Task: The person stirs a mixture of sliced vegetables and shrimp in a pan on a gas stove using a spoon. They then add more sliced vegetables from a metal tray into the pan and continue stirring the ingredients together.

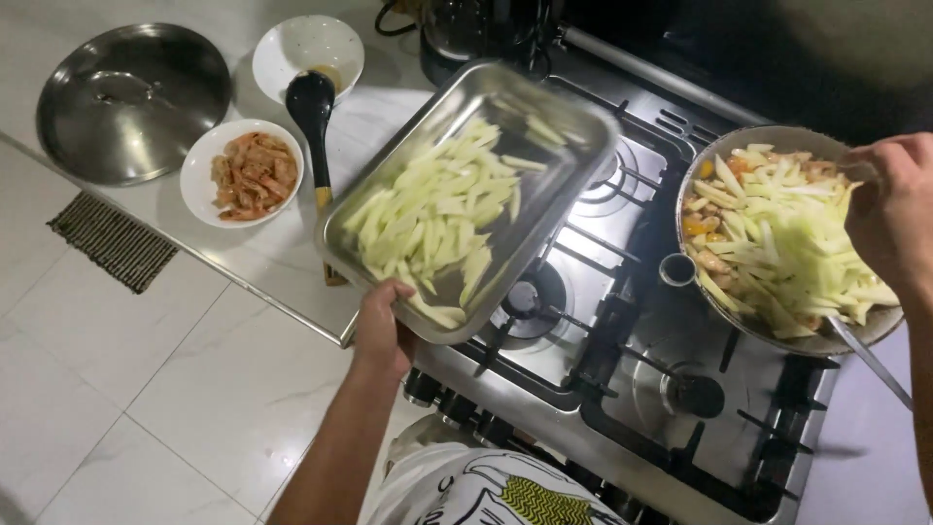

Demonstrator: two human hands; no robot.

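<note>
Over at the upper left of the frame lies a steel lid (131,102), with a white plate of shrimp (243,173) just beside it, then a small white bowl (309,47) and a black ladle (312,107). Near the middle, my left hand (381,333) grips the near corner of a metal tray (544,194), tilted above the gas stove (622,389) and half full of pale vegetable strips (437,219). At the right, the pan (777,238) is heaped with the same strips; my right hand (892,212) hangs curled over it, whether grasping anything I cannot tell.
</note>
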